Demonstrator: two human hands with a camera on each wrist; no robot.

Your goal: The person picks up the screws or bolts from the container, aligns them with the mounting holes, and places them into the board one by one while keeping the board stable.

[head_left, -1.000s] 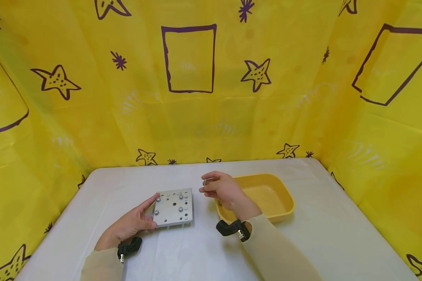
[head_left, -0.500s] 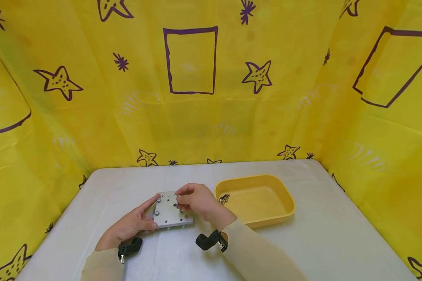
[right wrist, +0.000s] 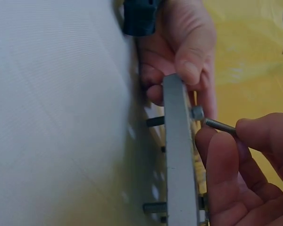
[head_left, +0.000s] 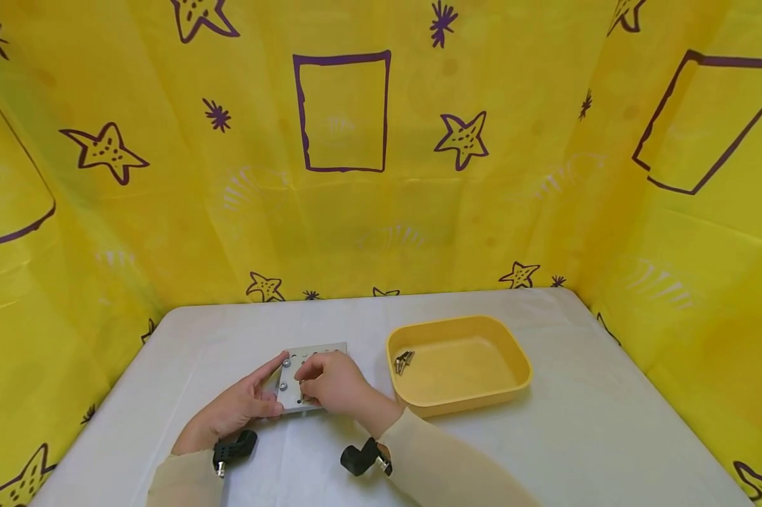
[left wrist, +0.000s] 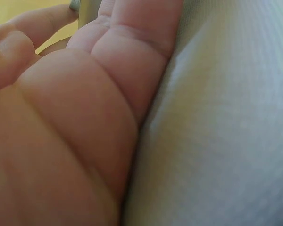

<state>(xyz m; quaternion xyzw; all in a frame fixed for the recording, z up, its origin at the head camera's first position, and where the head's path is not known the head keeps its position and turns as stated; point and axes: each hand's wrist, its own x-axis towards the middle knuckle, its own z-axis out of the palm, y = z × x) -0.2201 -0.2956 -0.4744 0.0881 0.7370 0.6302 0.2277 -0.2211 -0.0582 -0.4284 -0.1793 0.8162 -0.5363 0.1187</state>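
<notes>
My left hand [head_left: 235, 405] grips the left edge of a square grey metal plate [head_left: 290, 374], thumb on the near corner. The plate is held a little above the table, drilled with holes, and has socket-head screws [head_left: 282, 386] seated in it. In the right wrist view screw shanks [right wrist: 154, 207] stick out of its underside. My right hand [head_left: 338, 384] covers the plate's right part and pinches another screw [right wrist: 219, 125] between thumb and fingertips. Its threaded tip points at the plate's face, close to a seated head [right wrist: 196, 113]. Mostly palm [left wrist: 80, 108] fills the left wrist view.
A yellow plastic tray [head_left: 460, 405] stands right of the plate, with several loose screws [head_left: 403, 362] at its left end. A white cloth covers the table [head_left: 330, 465]. Yellow patterned curtain [head_left: 413, 204] encloses the back and sides.
My right hand has come left from over the tray to the plate with the screw, then on toward the plate's near left hole. The left hand and plate have hardly moved.
</notes>
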